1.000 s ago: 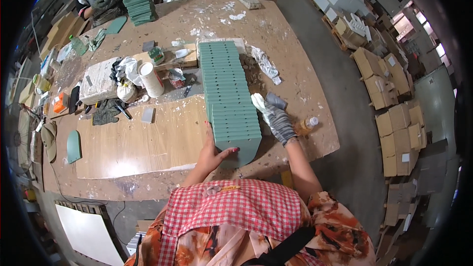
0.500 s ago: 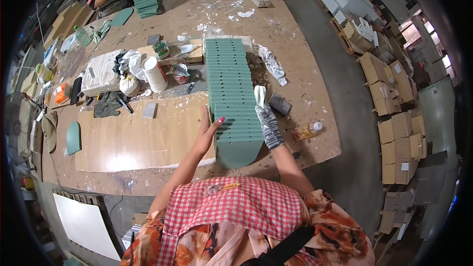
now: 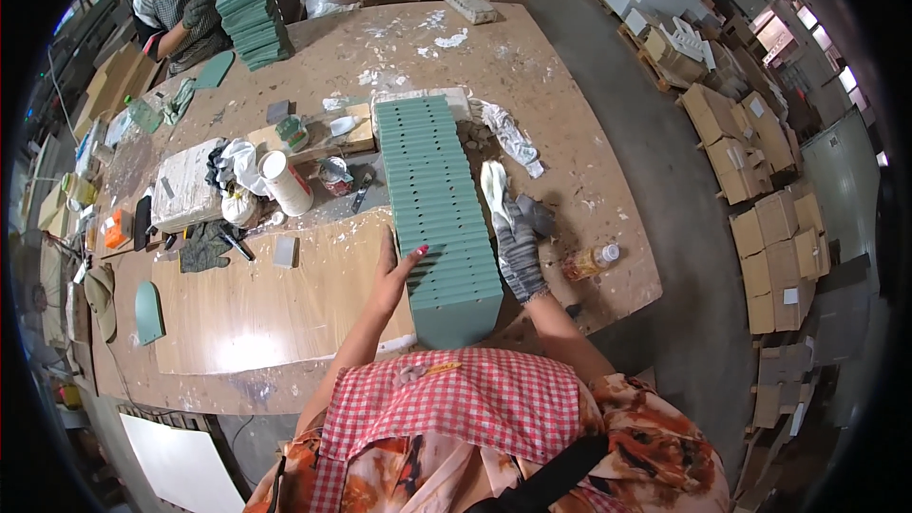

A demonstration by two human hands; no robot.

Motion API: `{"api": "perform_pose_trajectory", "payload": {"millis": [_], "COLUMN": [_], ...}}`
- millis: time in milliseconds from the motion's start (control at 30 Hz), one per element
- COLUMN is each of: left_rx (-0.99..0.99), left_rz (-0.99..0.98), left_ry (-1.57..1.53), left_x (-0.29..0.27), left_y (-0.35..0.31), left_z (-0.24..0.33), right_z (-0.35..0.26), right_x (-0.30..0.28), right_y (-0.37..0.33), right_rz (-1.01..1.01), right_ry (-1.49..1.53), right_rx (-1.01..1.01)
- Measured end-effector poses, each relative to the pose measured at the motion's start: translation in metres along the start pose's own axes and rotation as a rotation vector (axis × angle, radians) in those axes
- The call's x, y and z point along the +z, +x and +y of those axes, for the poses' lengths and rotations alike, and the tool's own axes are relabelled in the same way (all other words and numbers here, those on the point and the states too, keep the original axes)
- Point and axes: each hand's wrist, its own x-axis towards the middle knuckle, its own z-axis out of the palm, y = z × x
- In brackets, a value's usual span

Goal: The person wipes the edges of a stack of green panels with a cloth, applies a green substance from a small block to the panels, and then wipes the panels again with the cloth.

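Green tiles (image 3: 437,199) lie in a long overlapped row down the table (image 3: 570,114), braced by the bare left hand (image 3: 394,275) and gloved right hand (image 3: 518,247), both flat and clamping nothing, so even pressure should keep edges flush.

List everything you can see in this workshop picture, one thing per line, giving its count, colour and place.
Row of tiles: one long row, green, middle of the table, running away from the person.
Table: one, brown and dusty, fills the centre.
Stack of tiles: one, green, far left end, held by a co-worker's gloved hands.
Cup: one, white, left of the row.
Rag: one, white, right of the row.
Bottle: one, small, amber with a white cap, near right edge.
Single tiles: two, green, arched; one near left edge, one far left.
Cardboard boxes: many, brown, on the floor to the right.
Left hand: bare, on the row's left side.
Right hand: grey glove, on the row's right side.
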Motion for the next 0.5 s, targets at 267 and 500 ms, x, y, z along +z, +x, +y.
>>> {"api": "perform_pose_trajectory", "payload": {"millis": [267,500], "left_rx": [-0.023,-0.127], "left_rz": [-0.074,-0.100], "left_ry": [0.099,0.048], "left_x": [-0.005,0.008], "left_y": [0.031,0.025], "left_z": [0.002,0.033], "right_z": [-0.071,-0.020], "right_x": [0.079,0.055], "right_y": [0.024,0.039], "right_rz": [-0.543,-0.510], "right_ry": [-0.819,-1.142], "right_rx": [-0.455,-0.242]}}
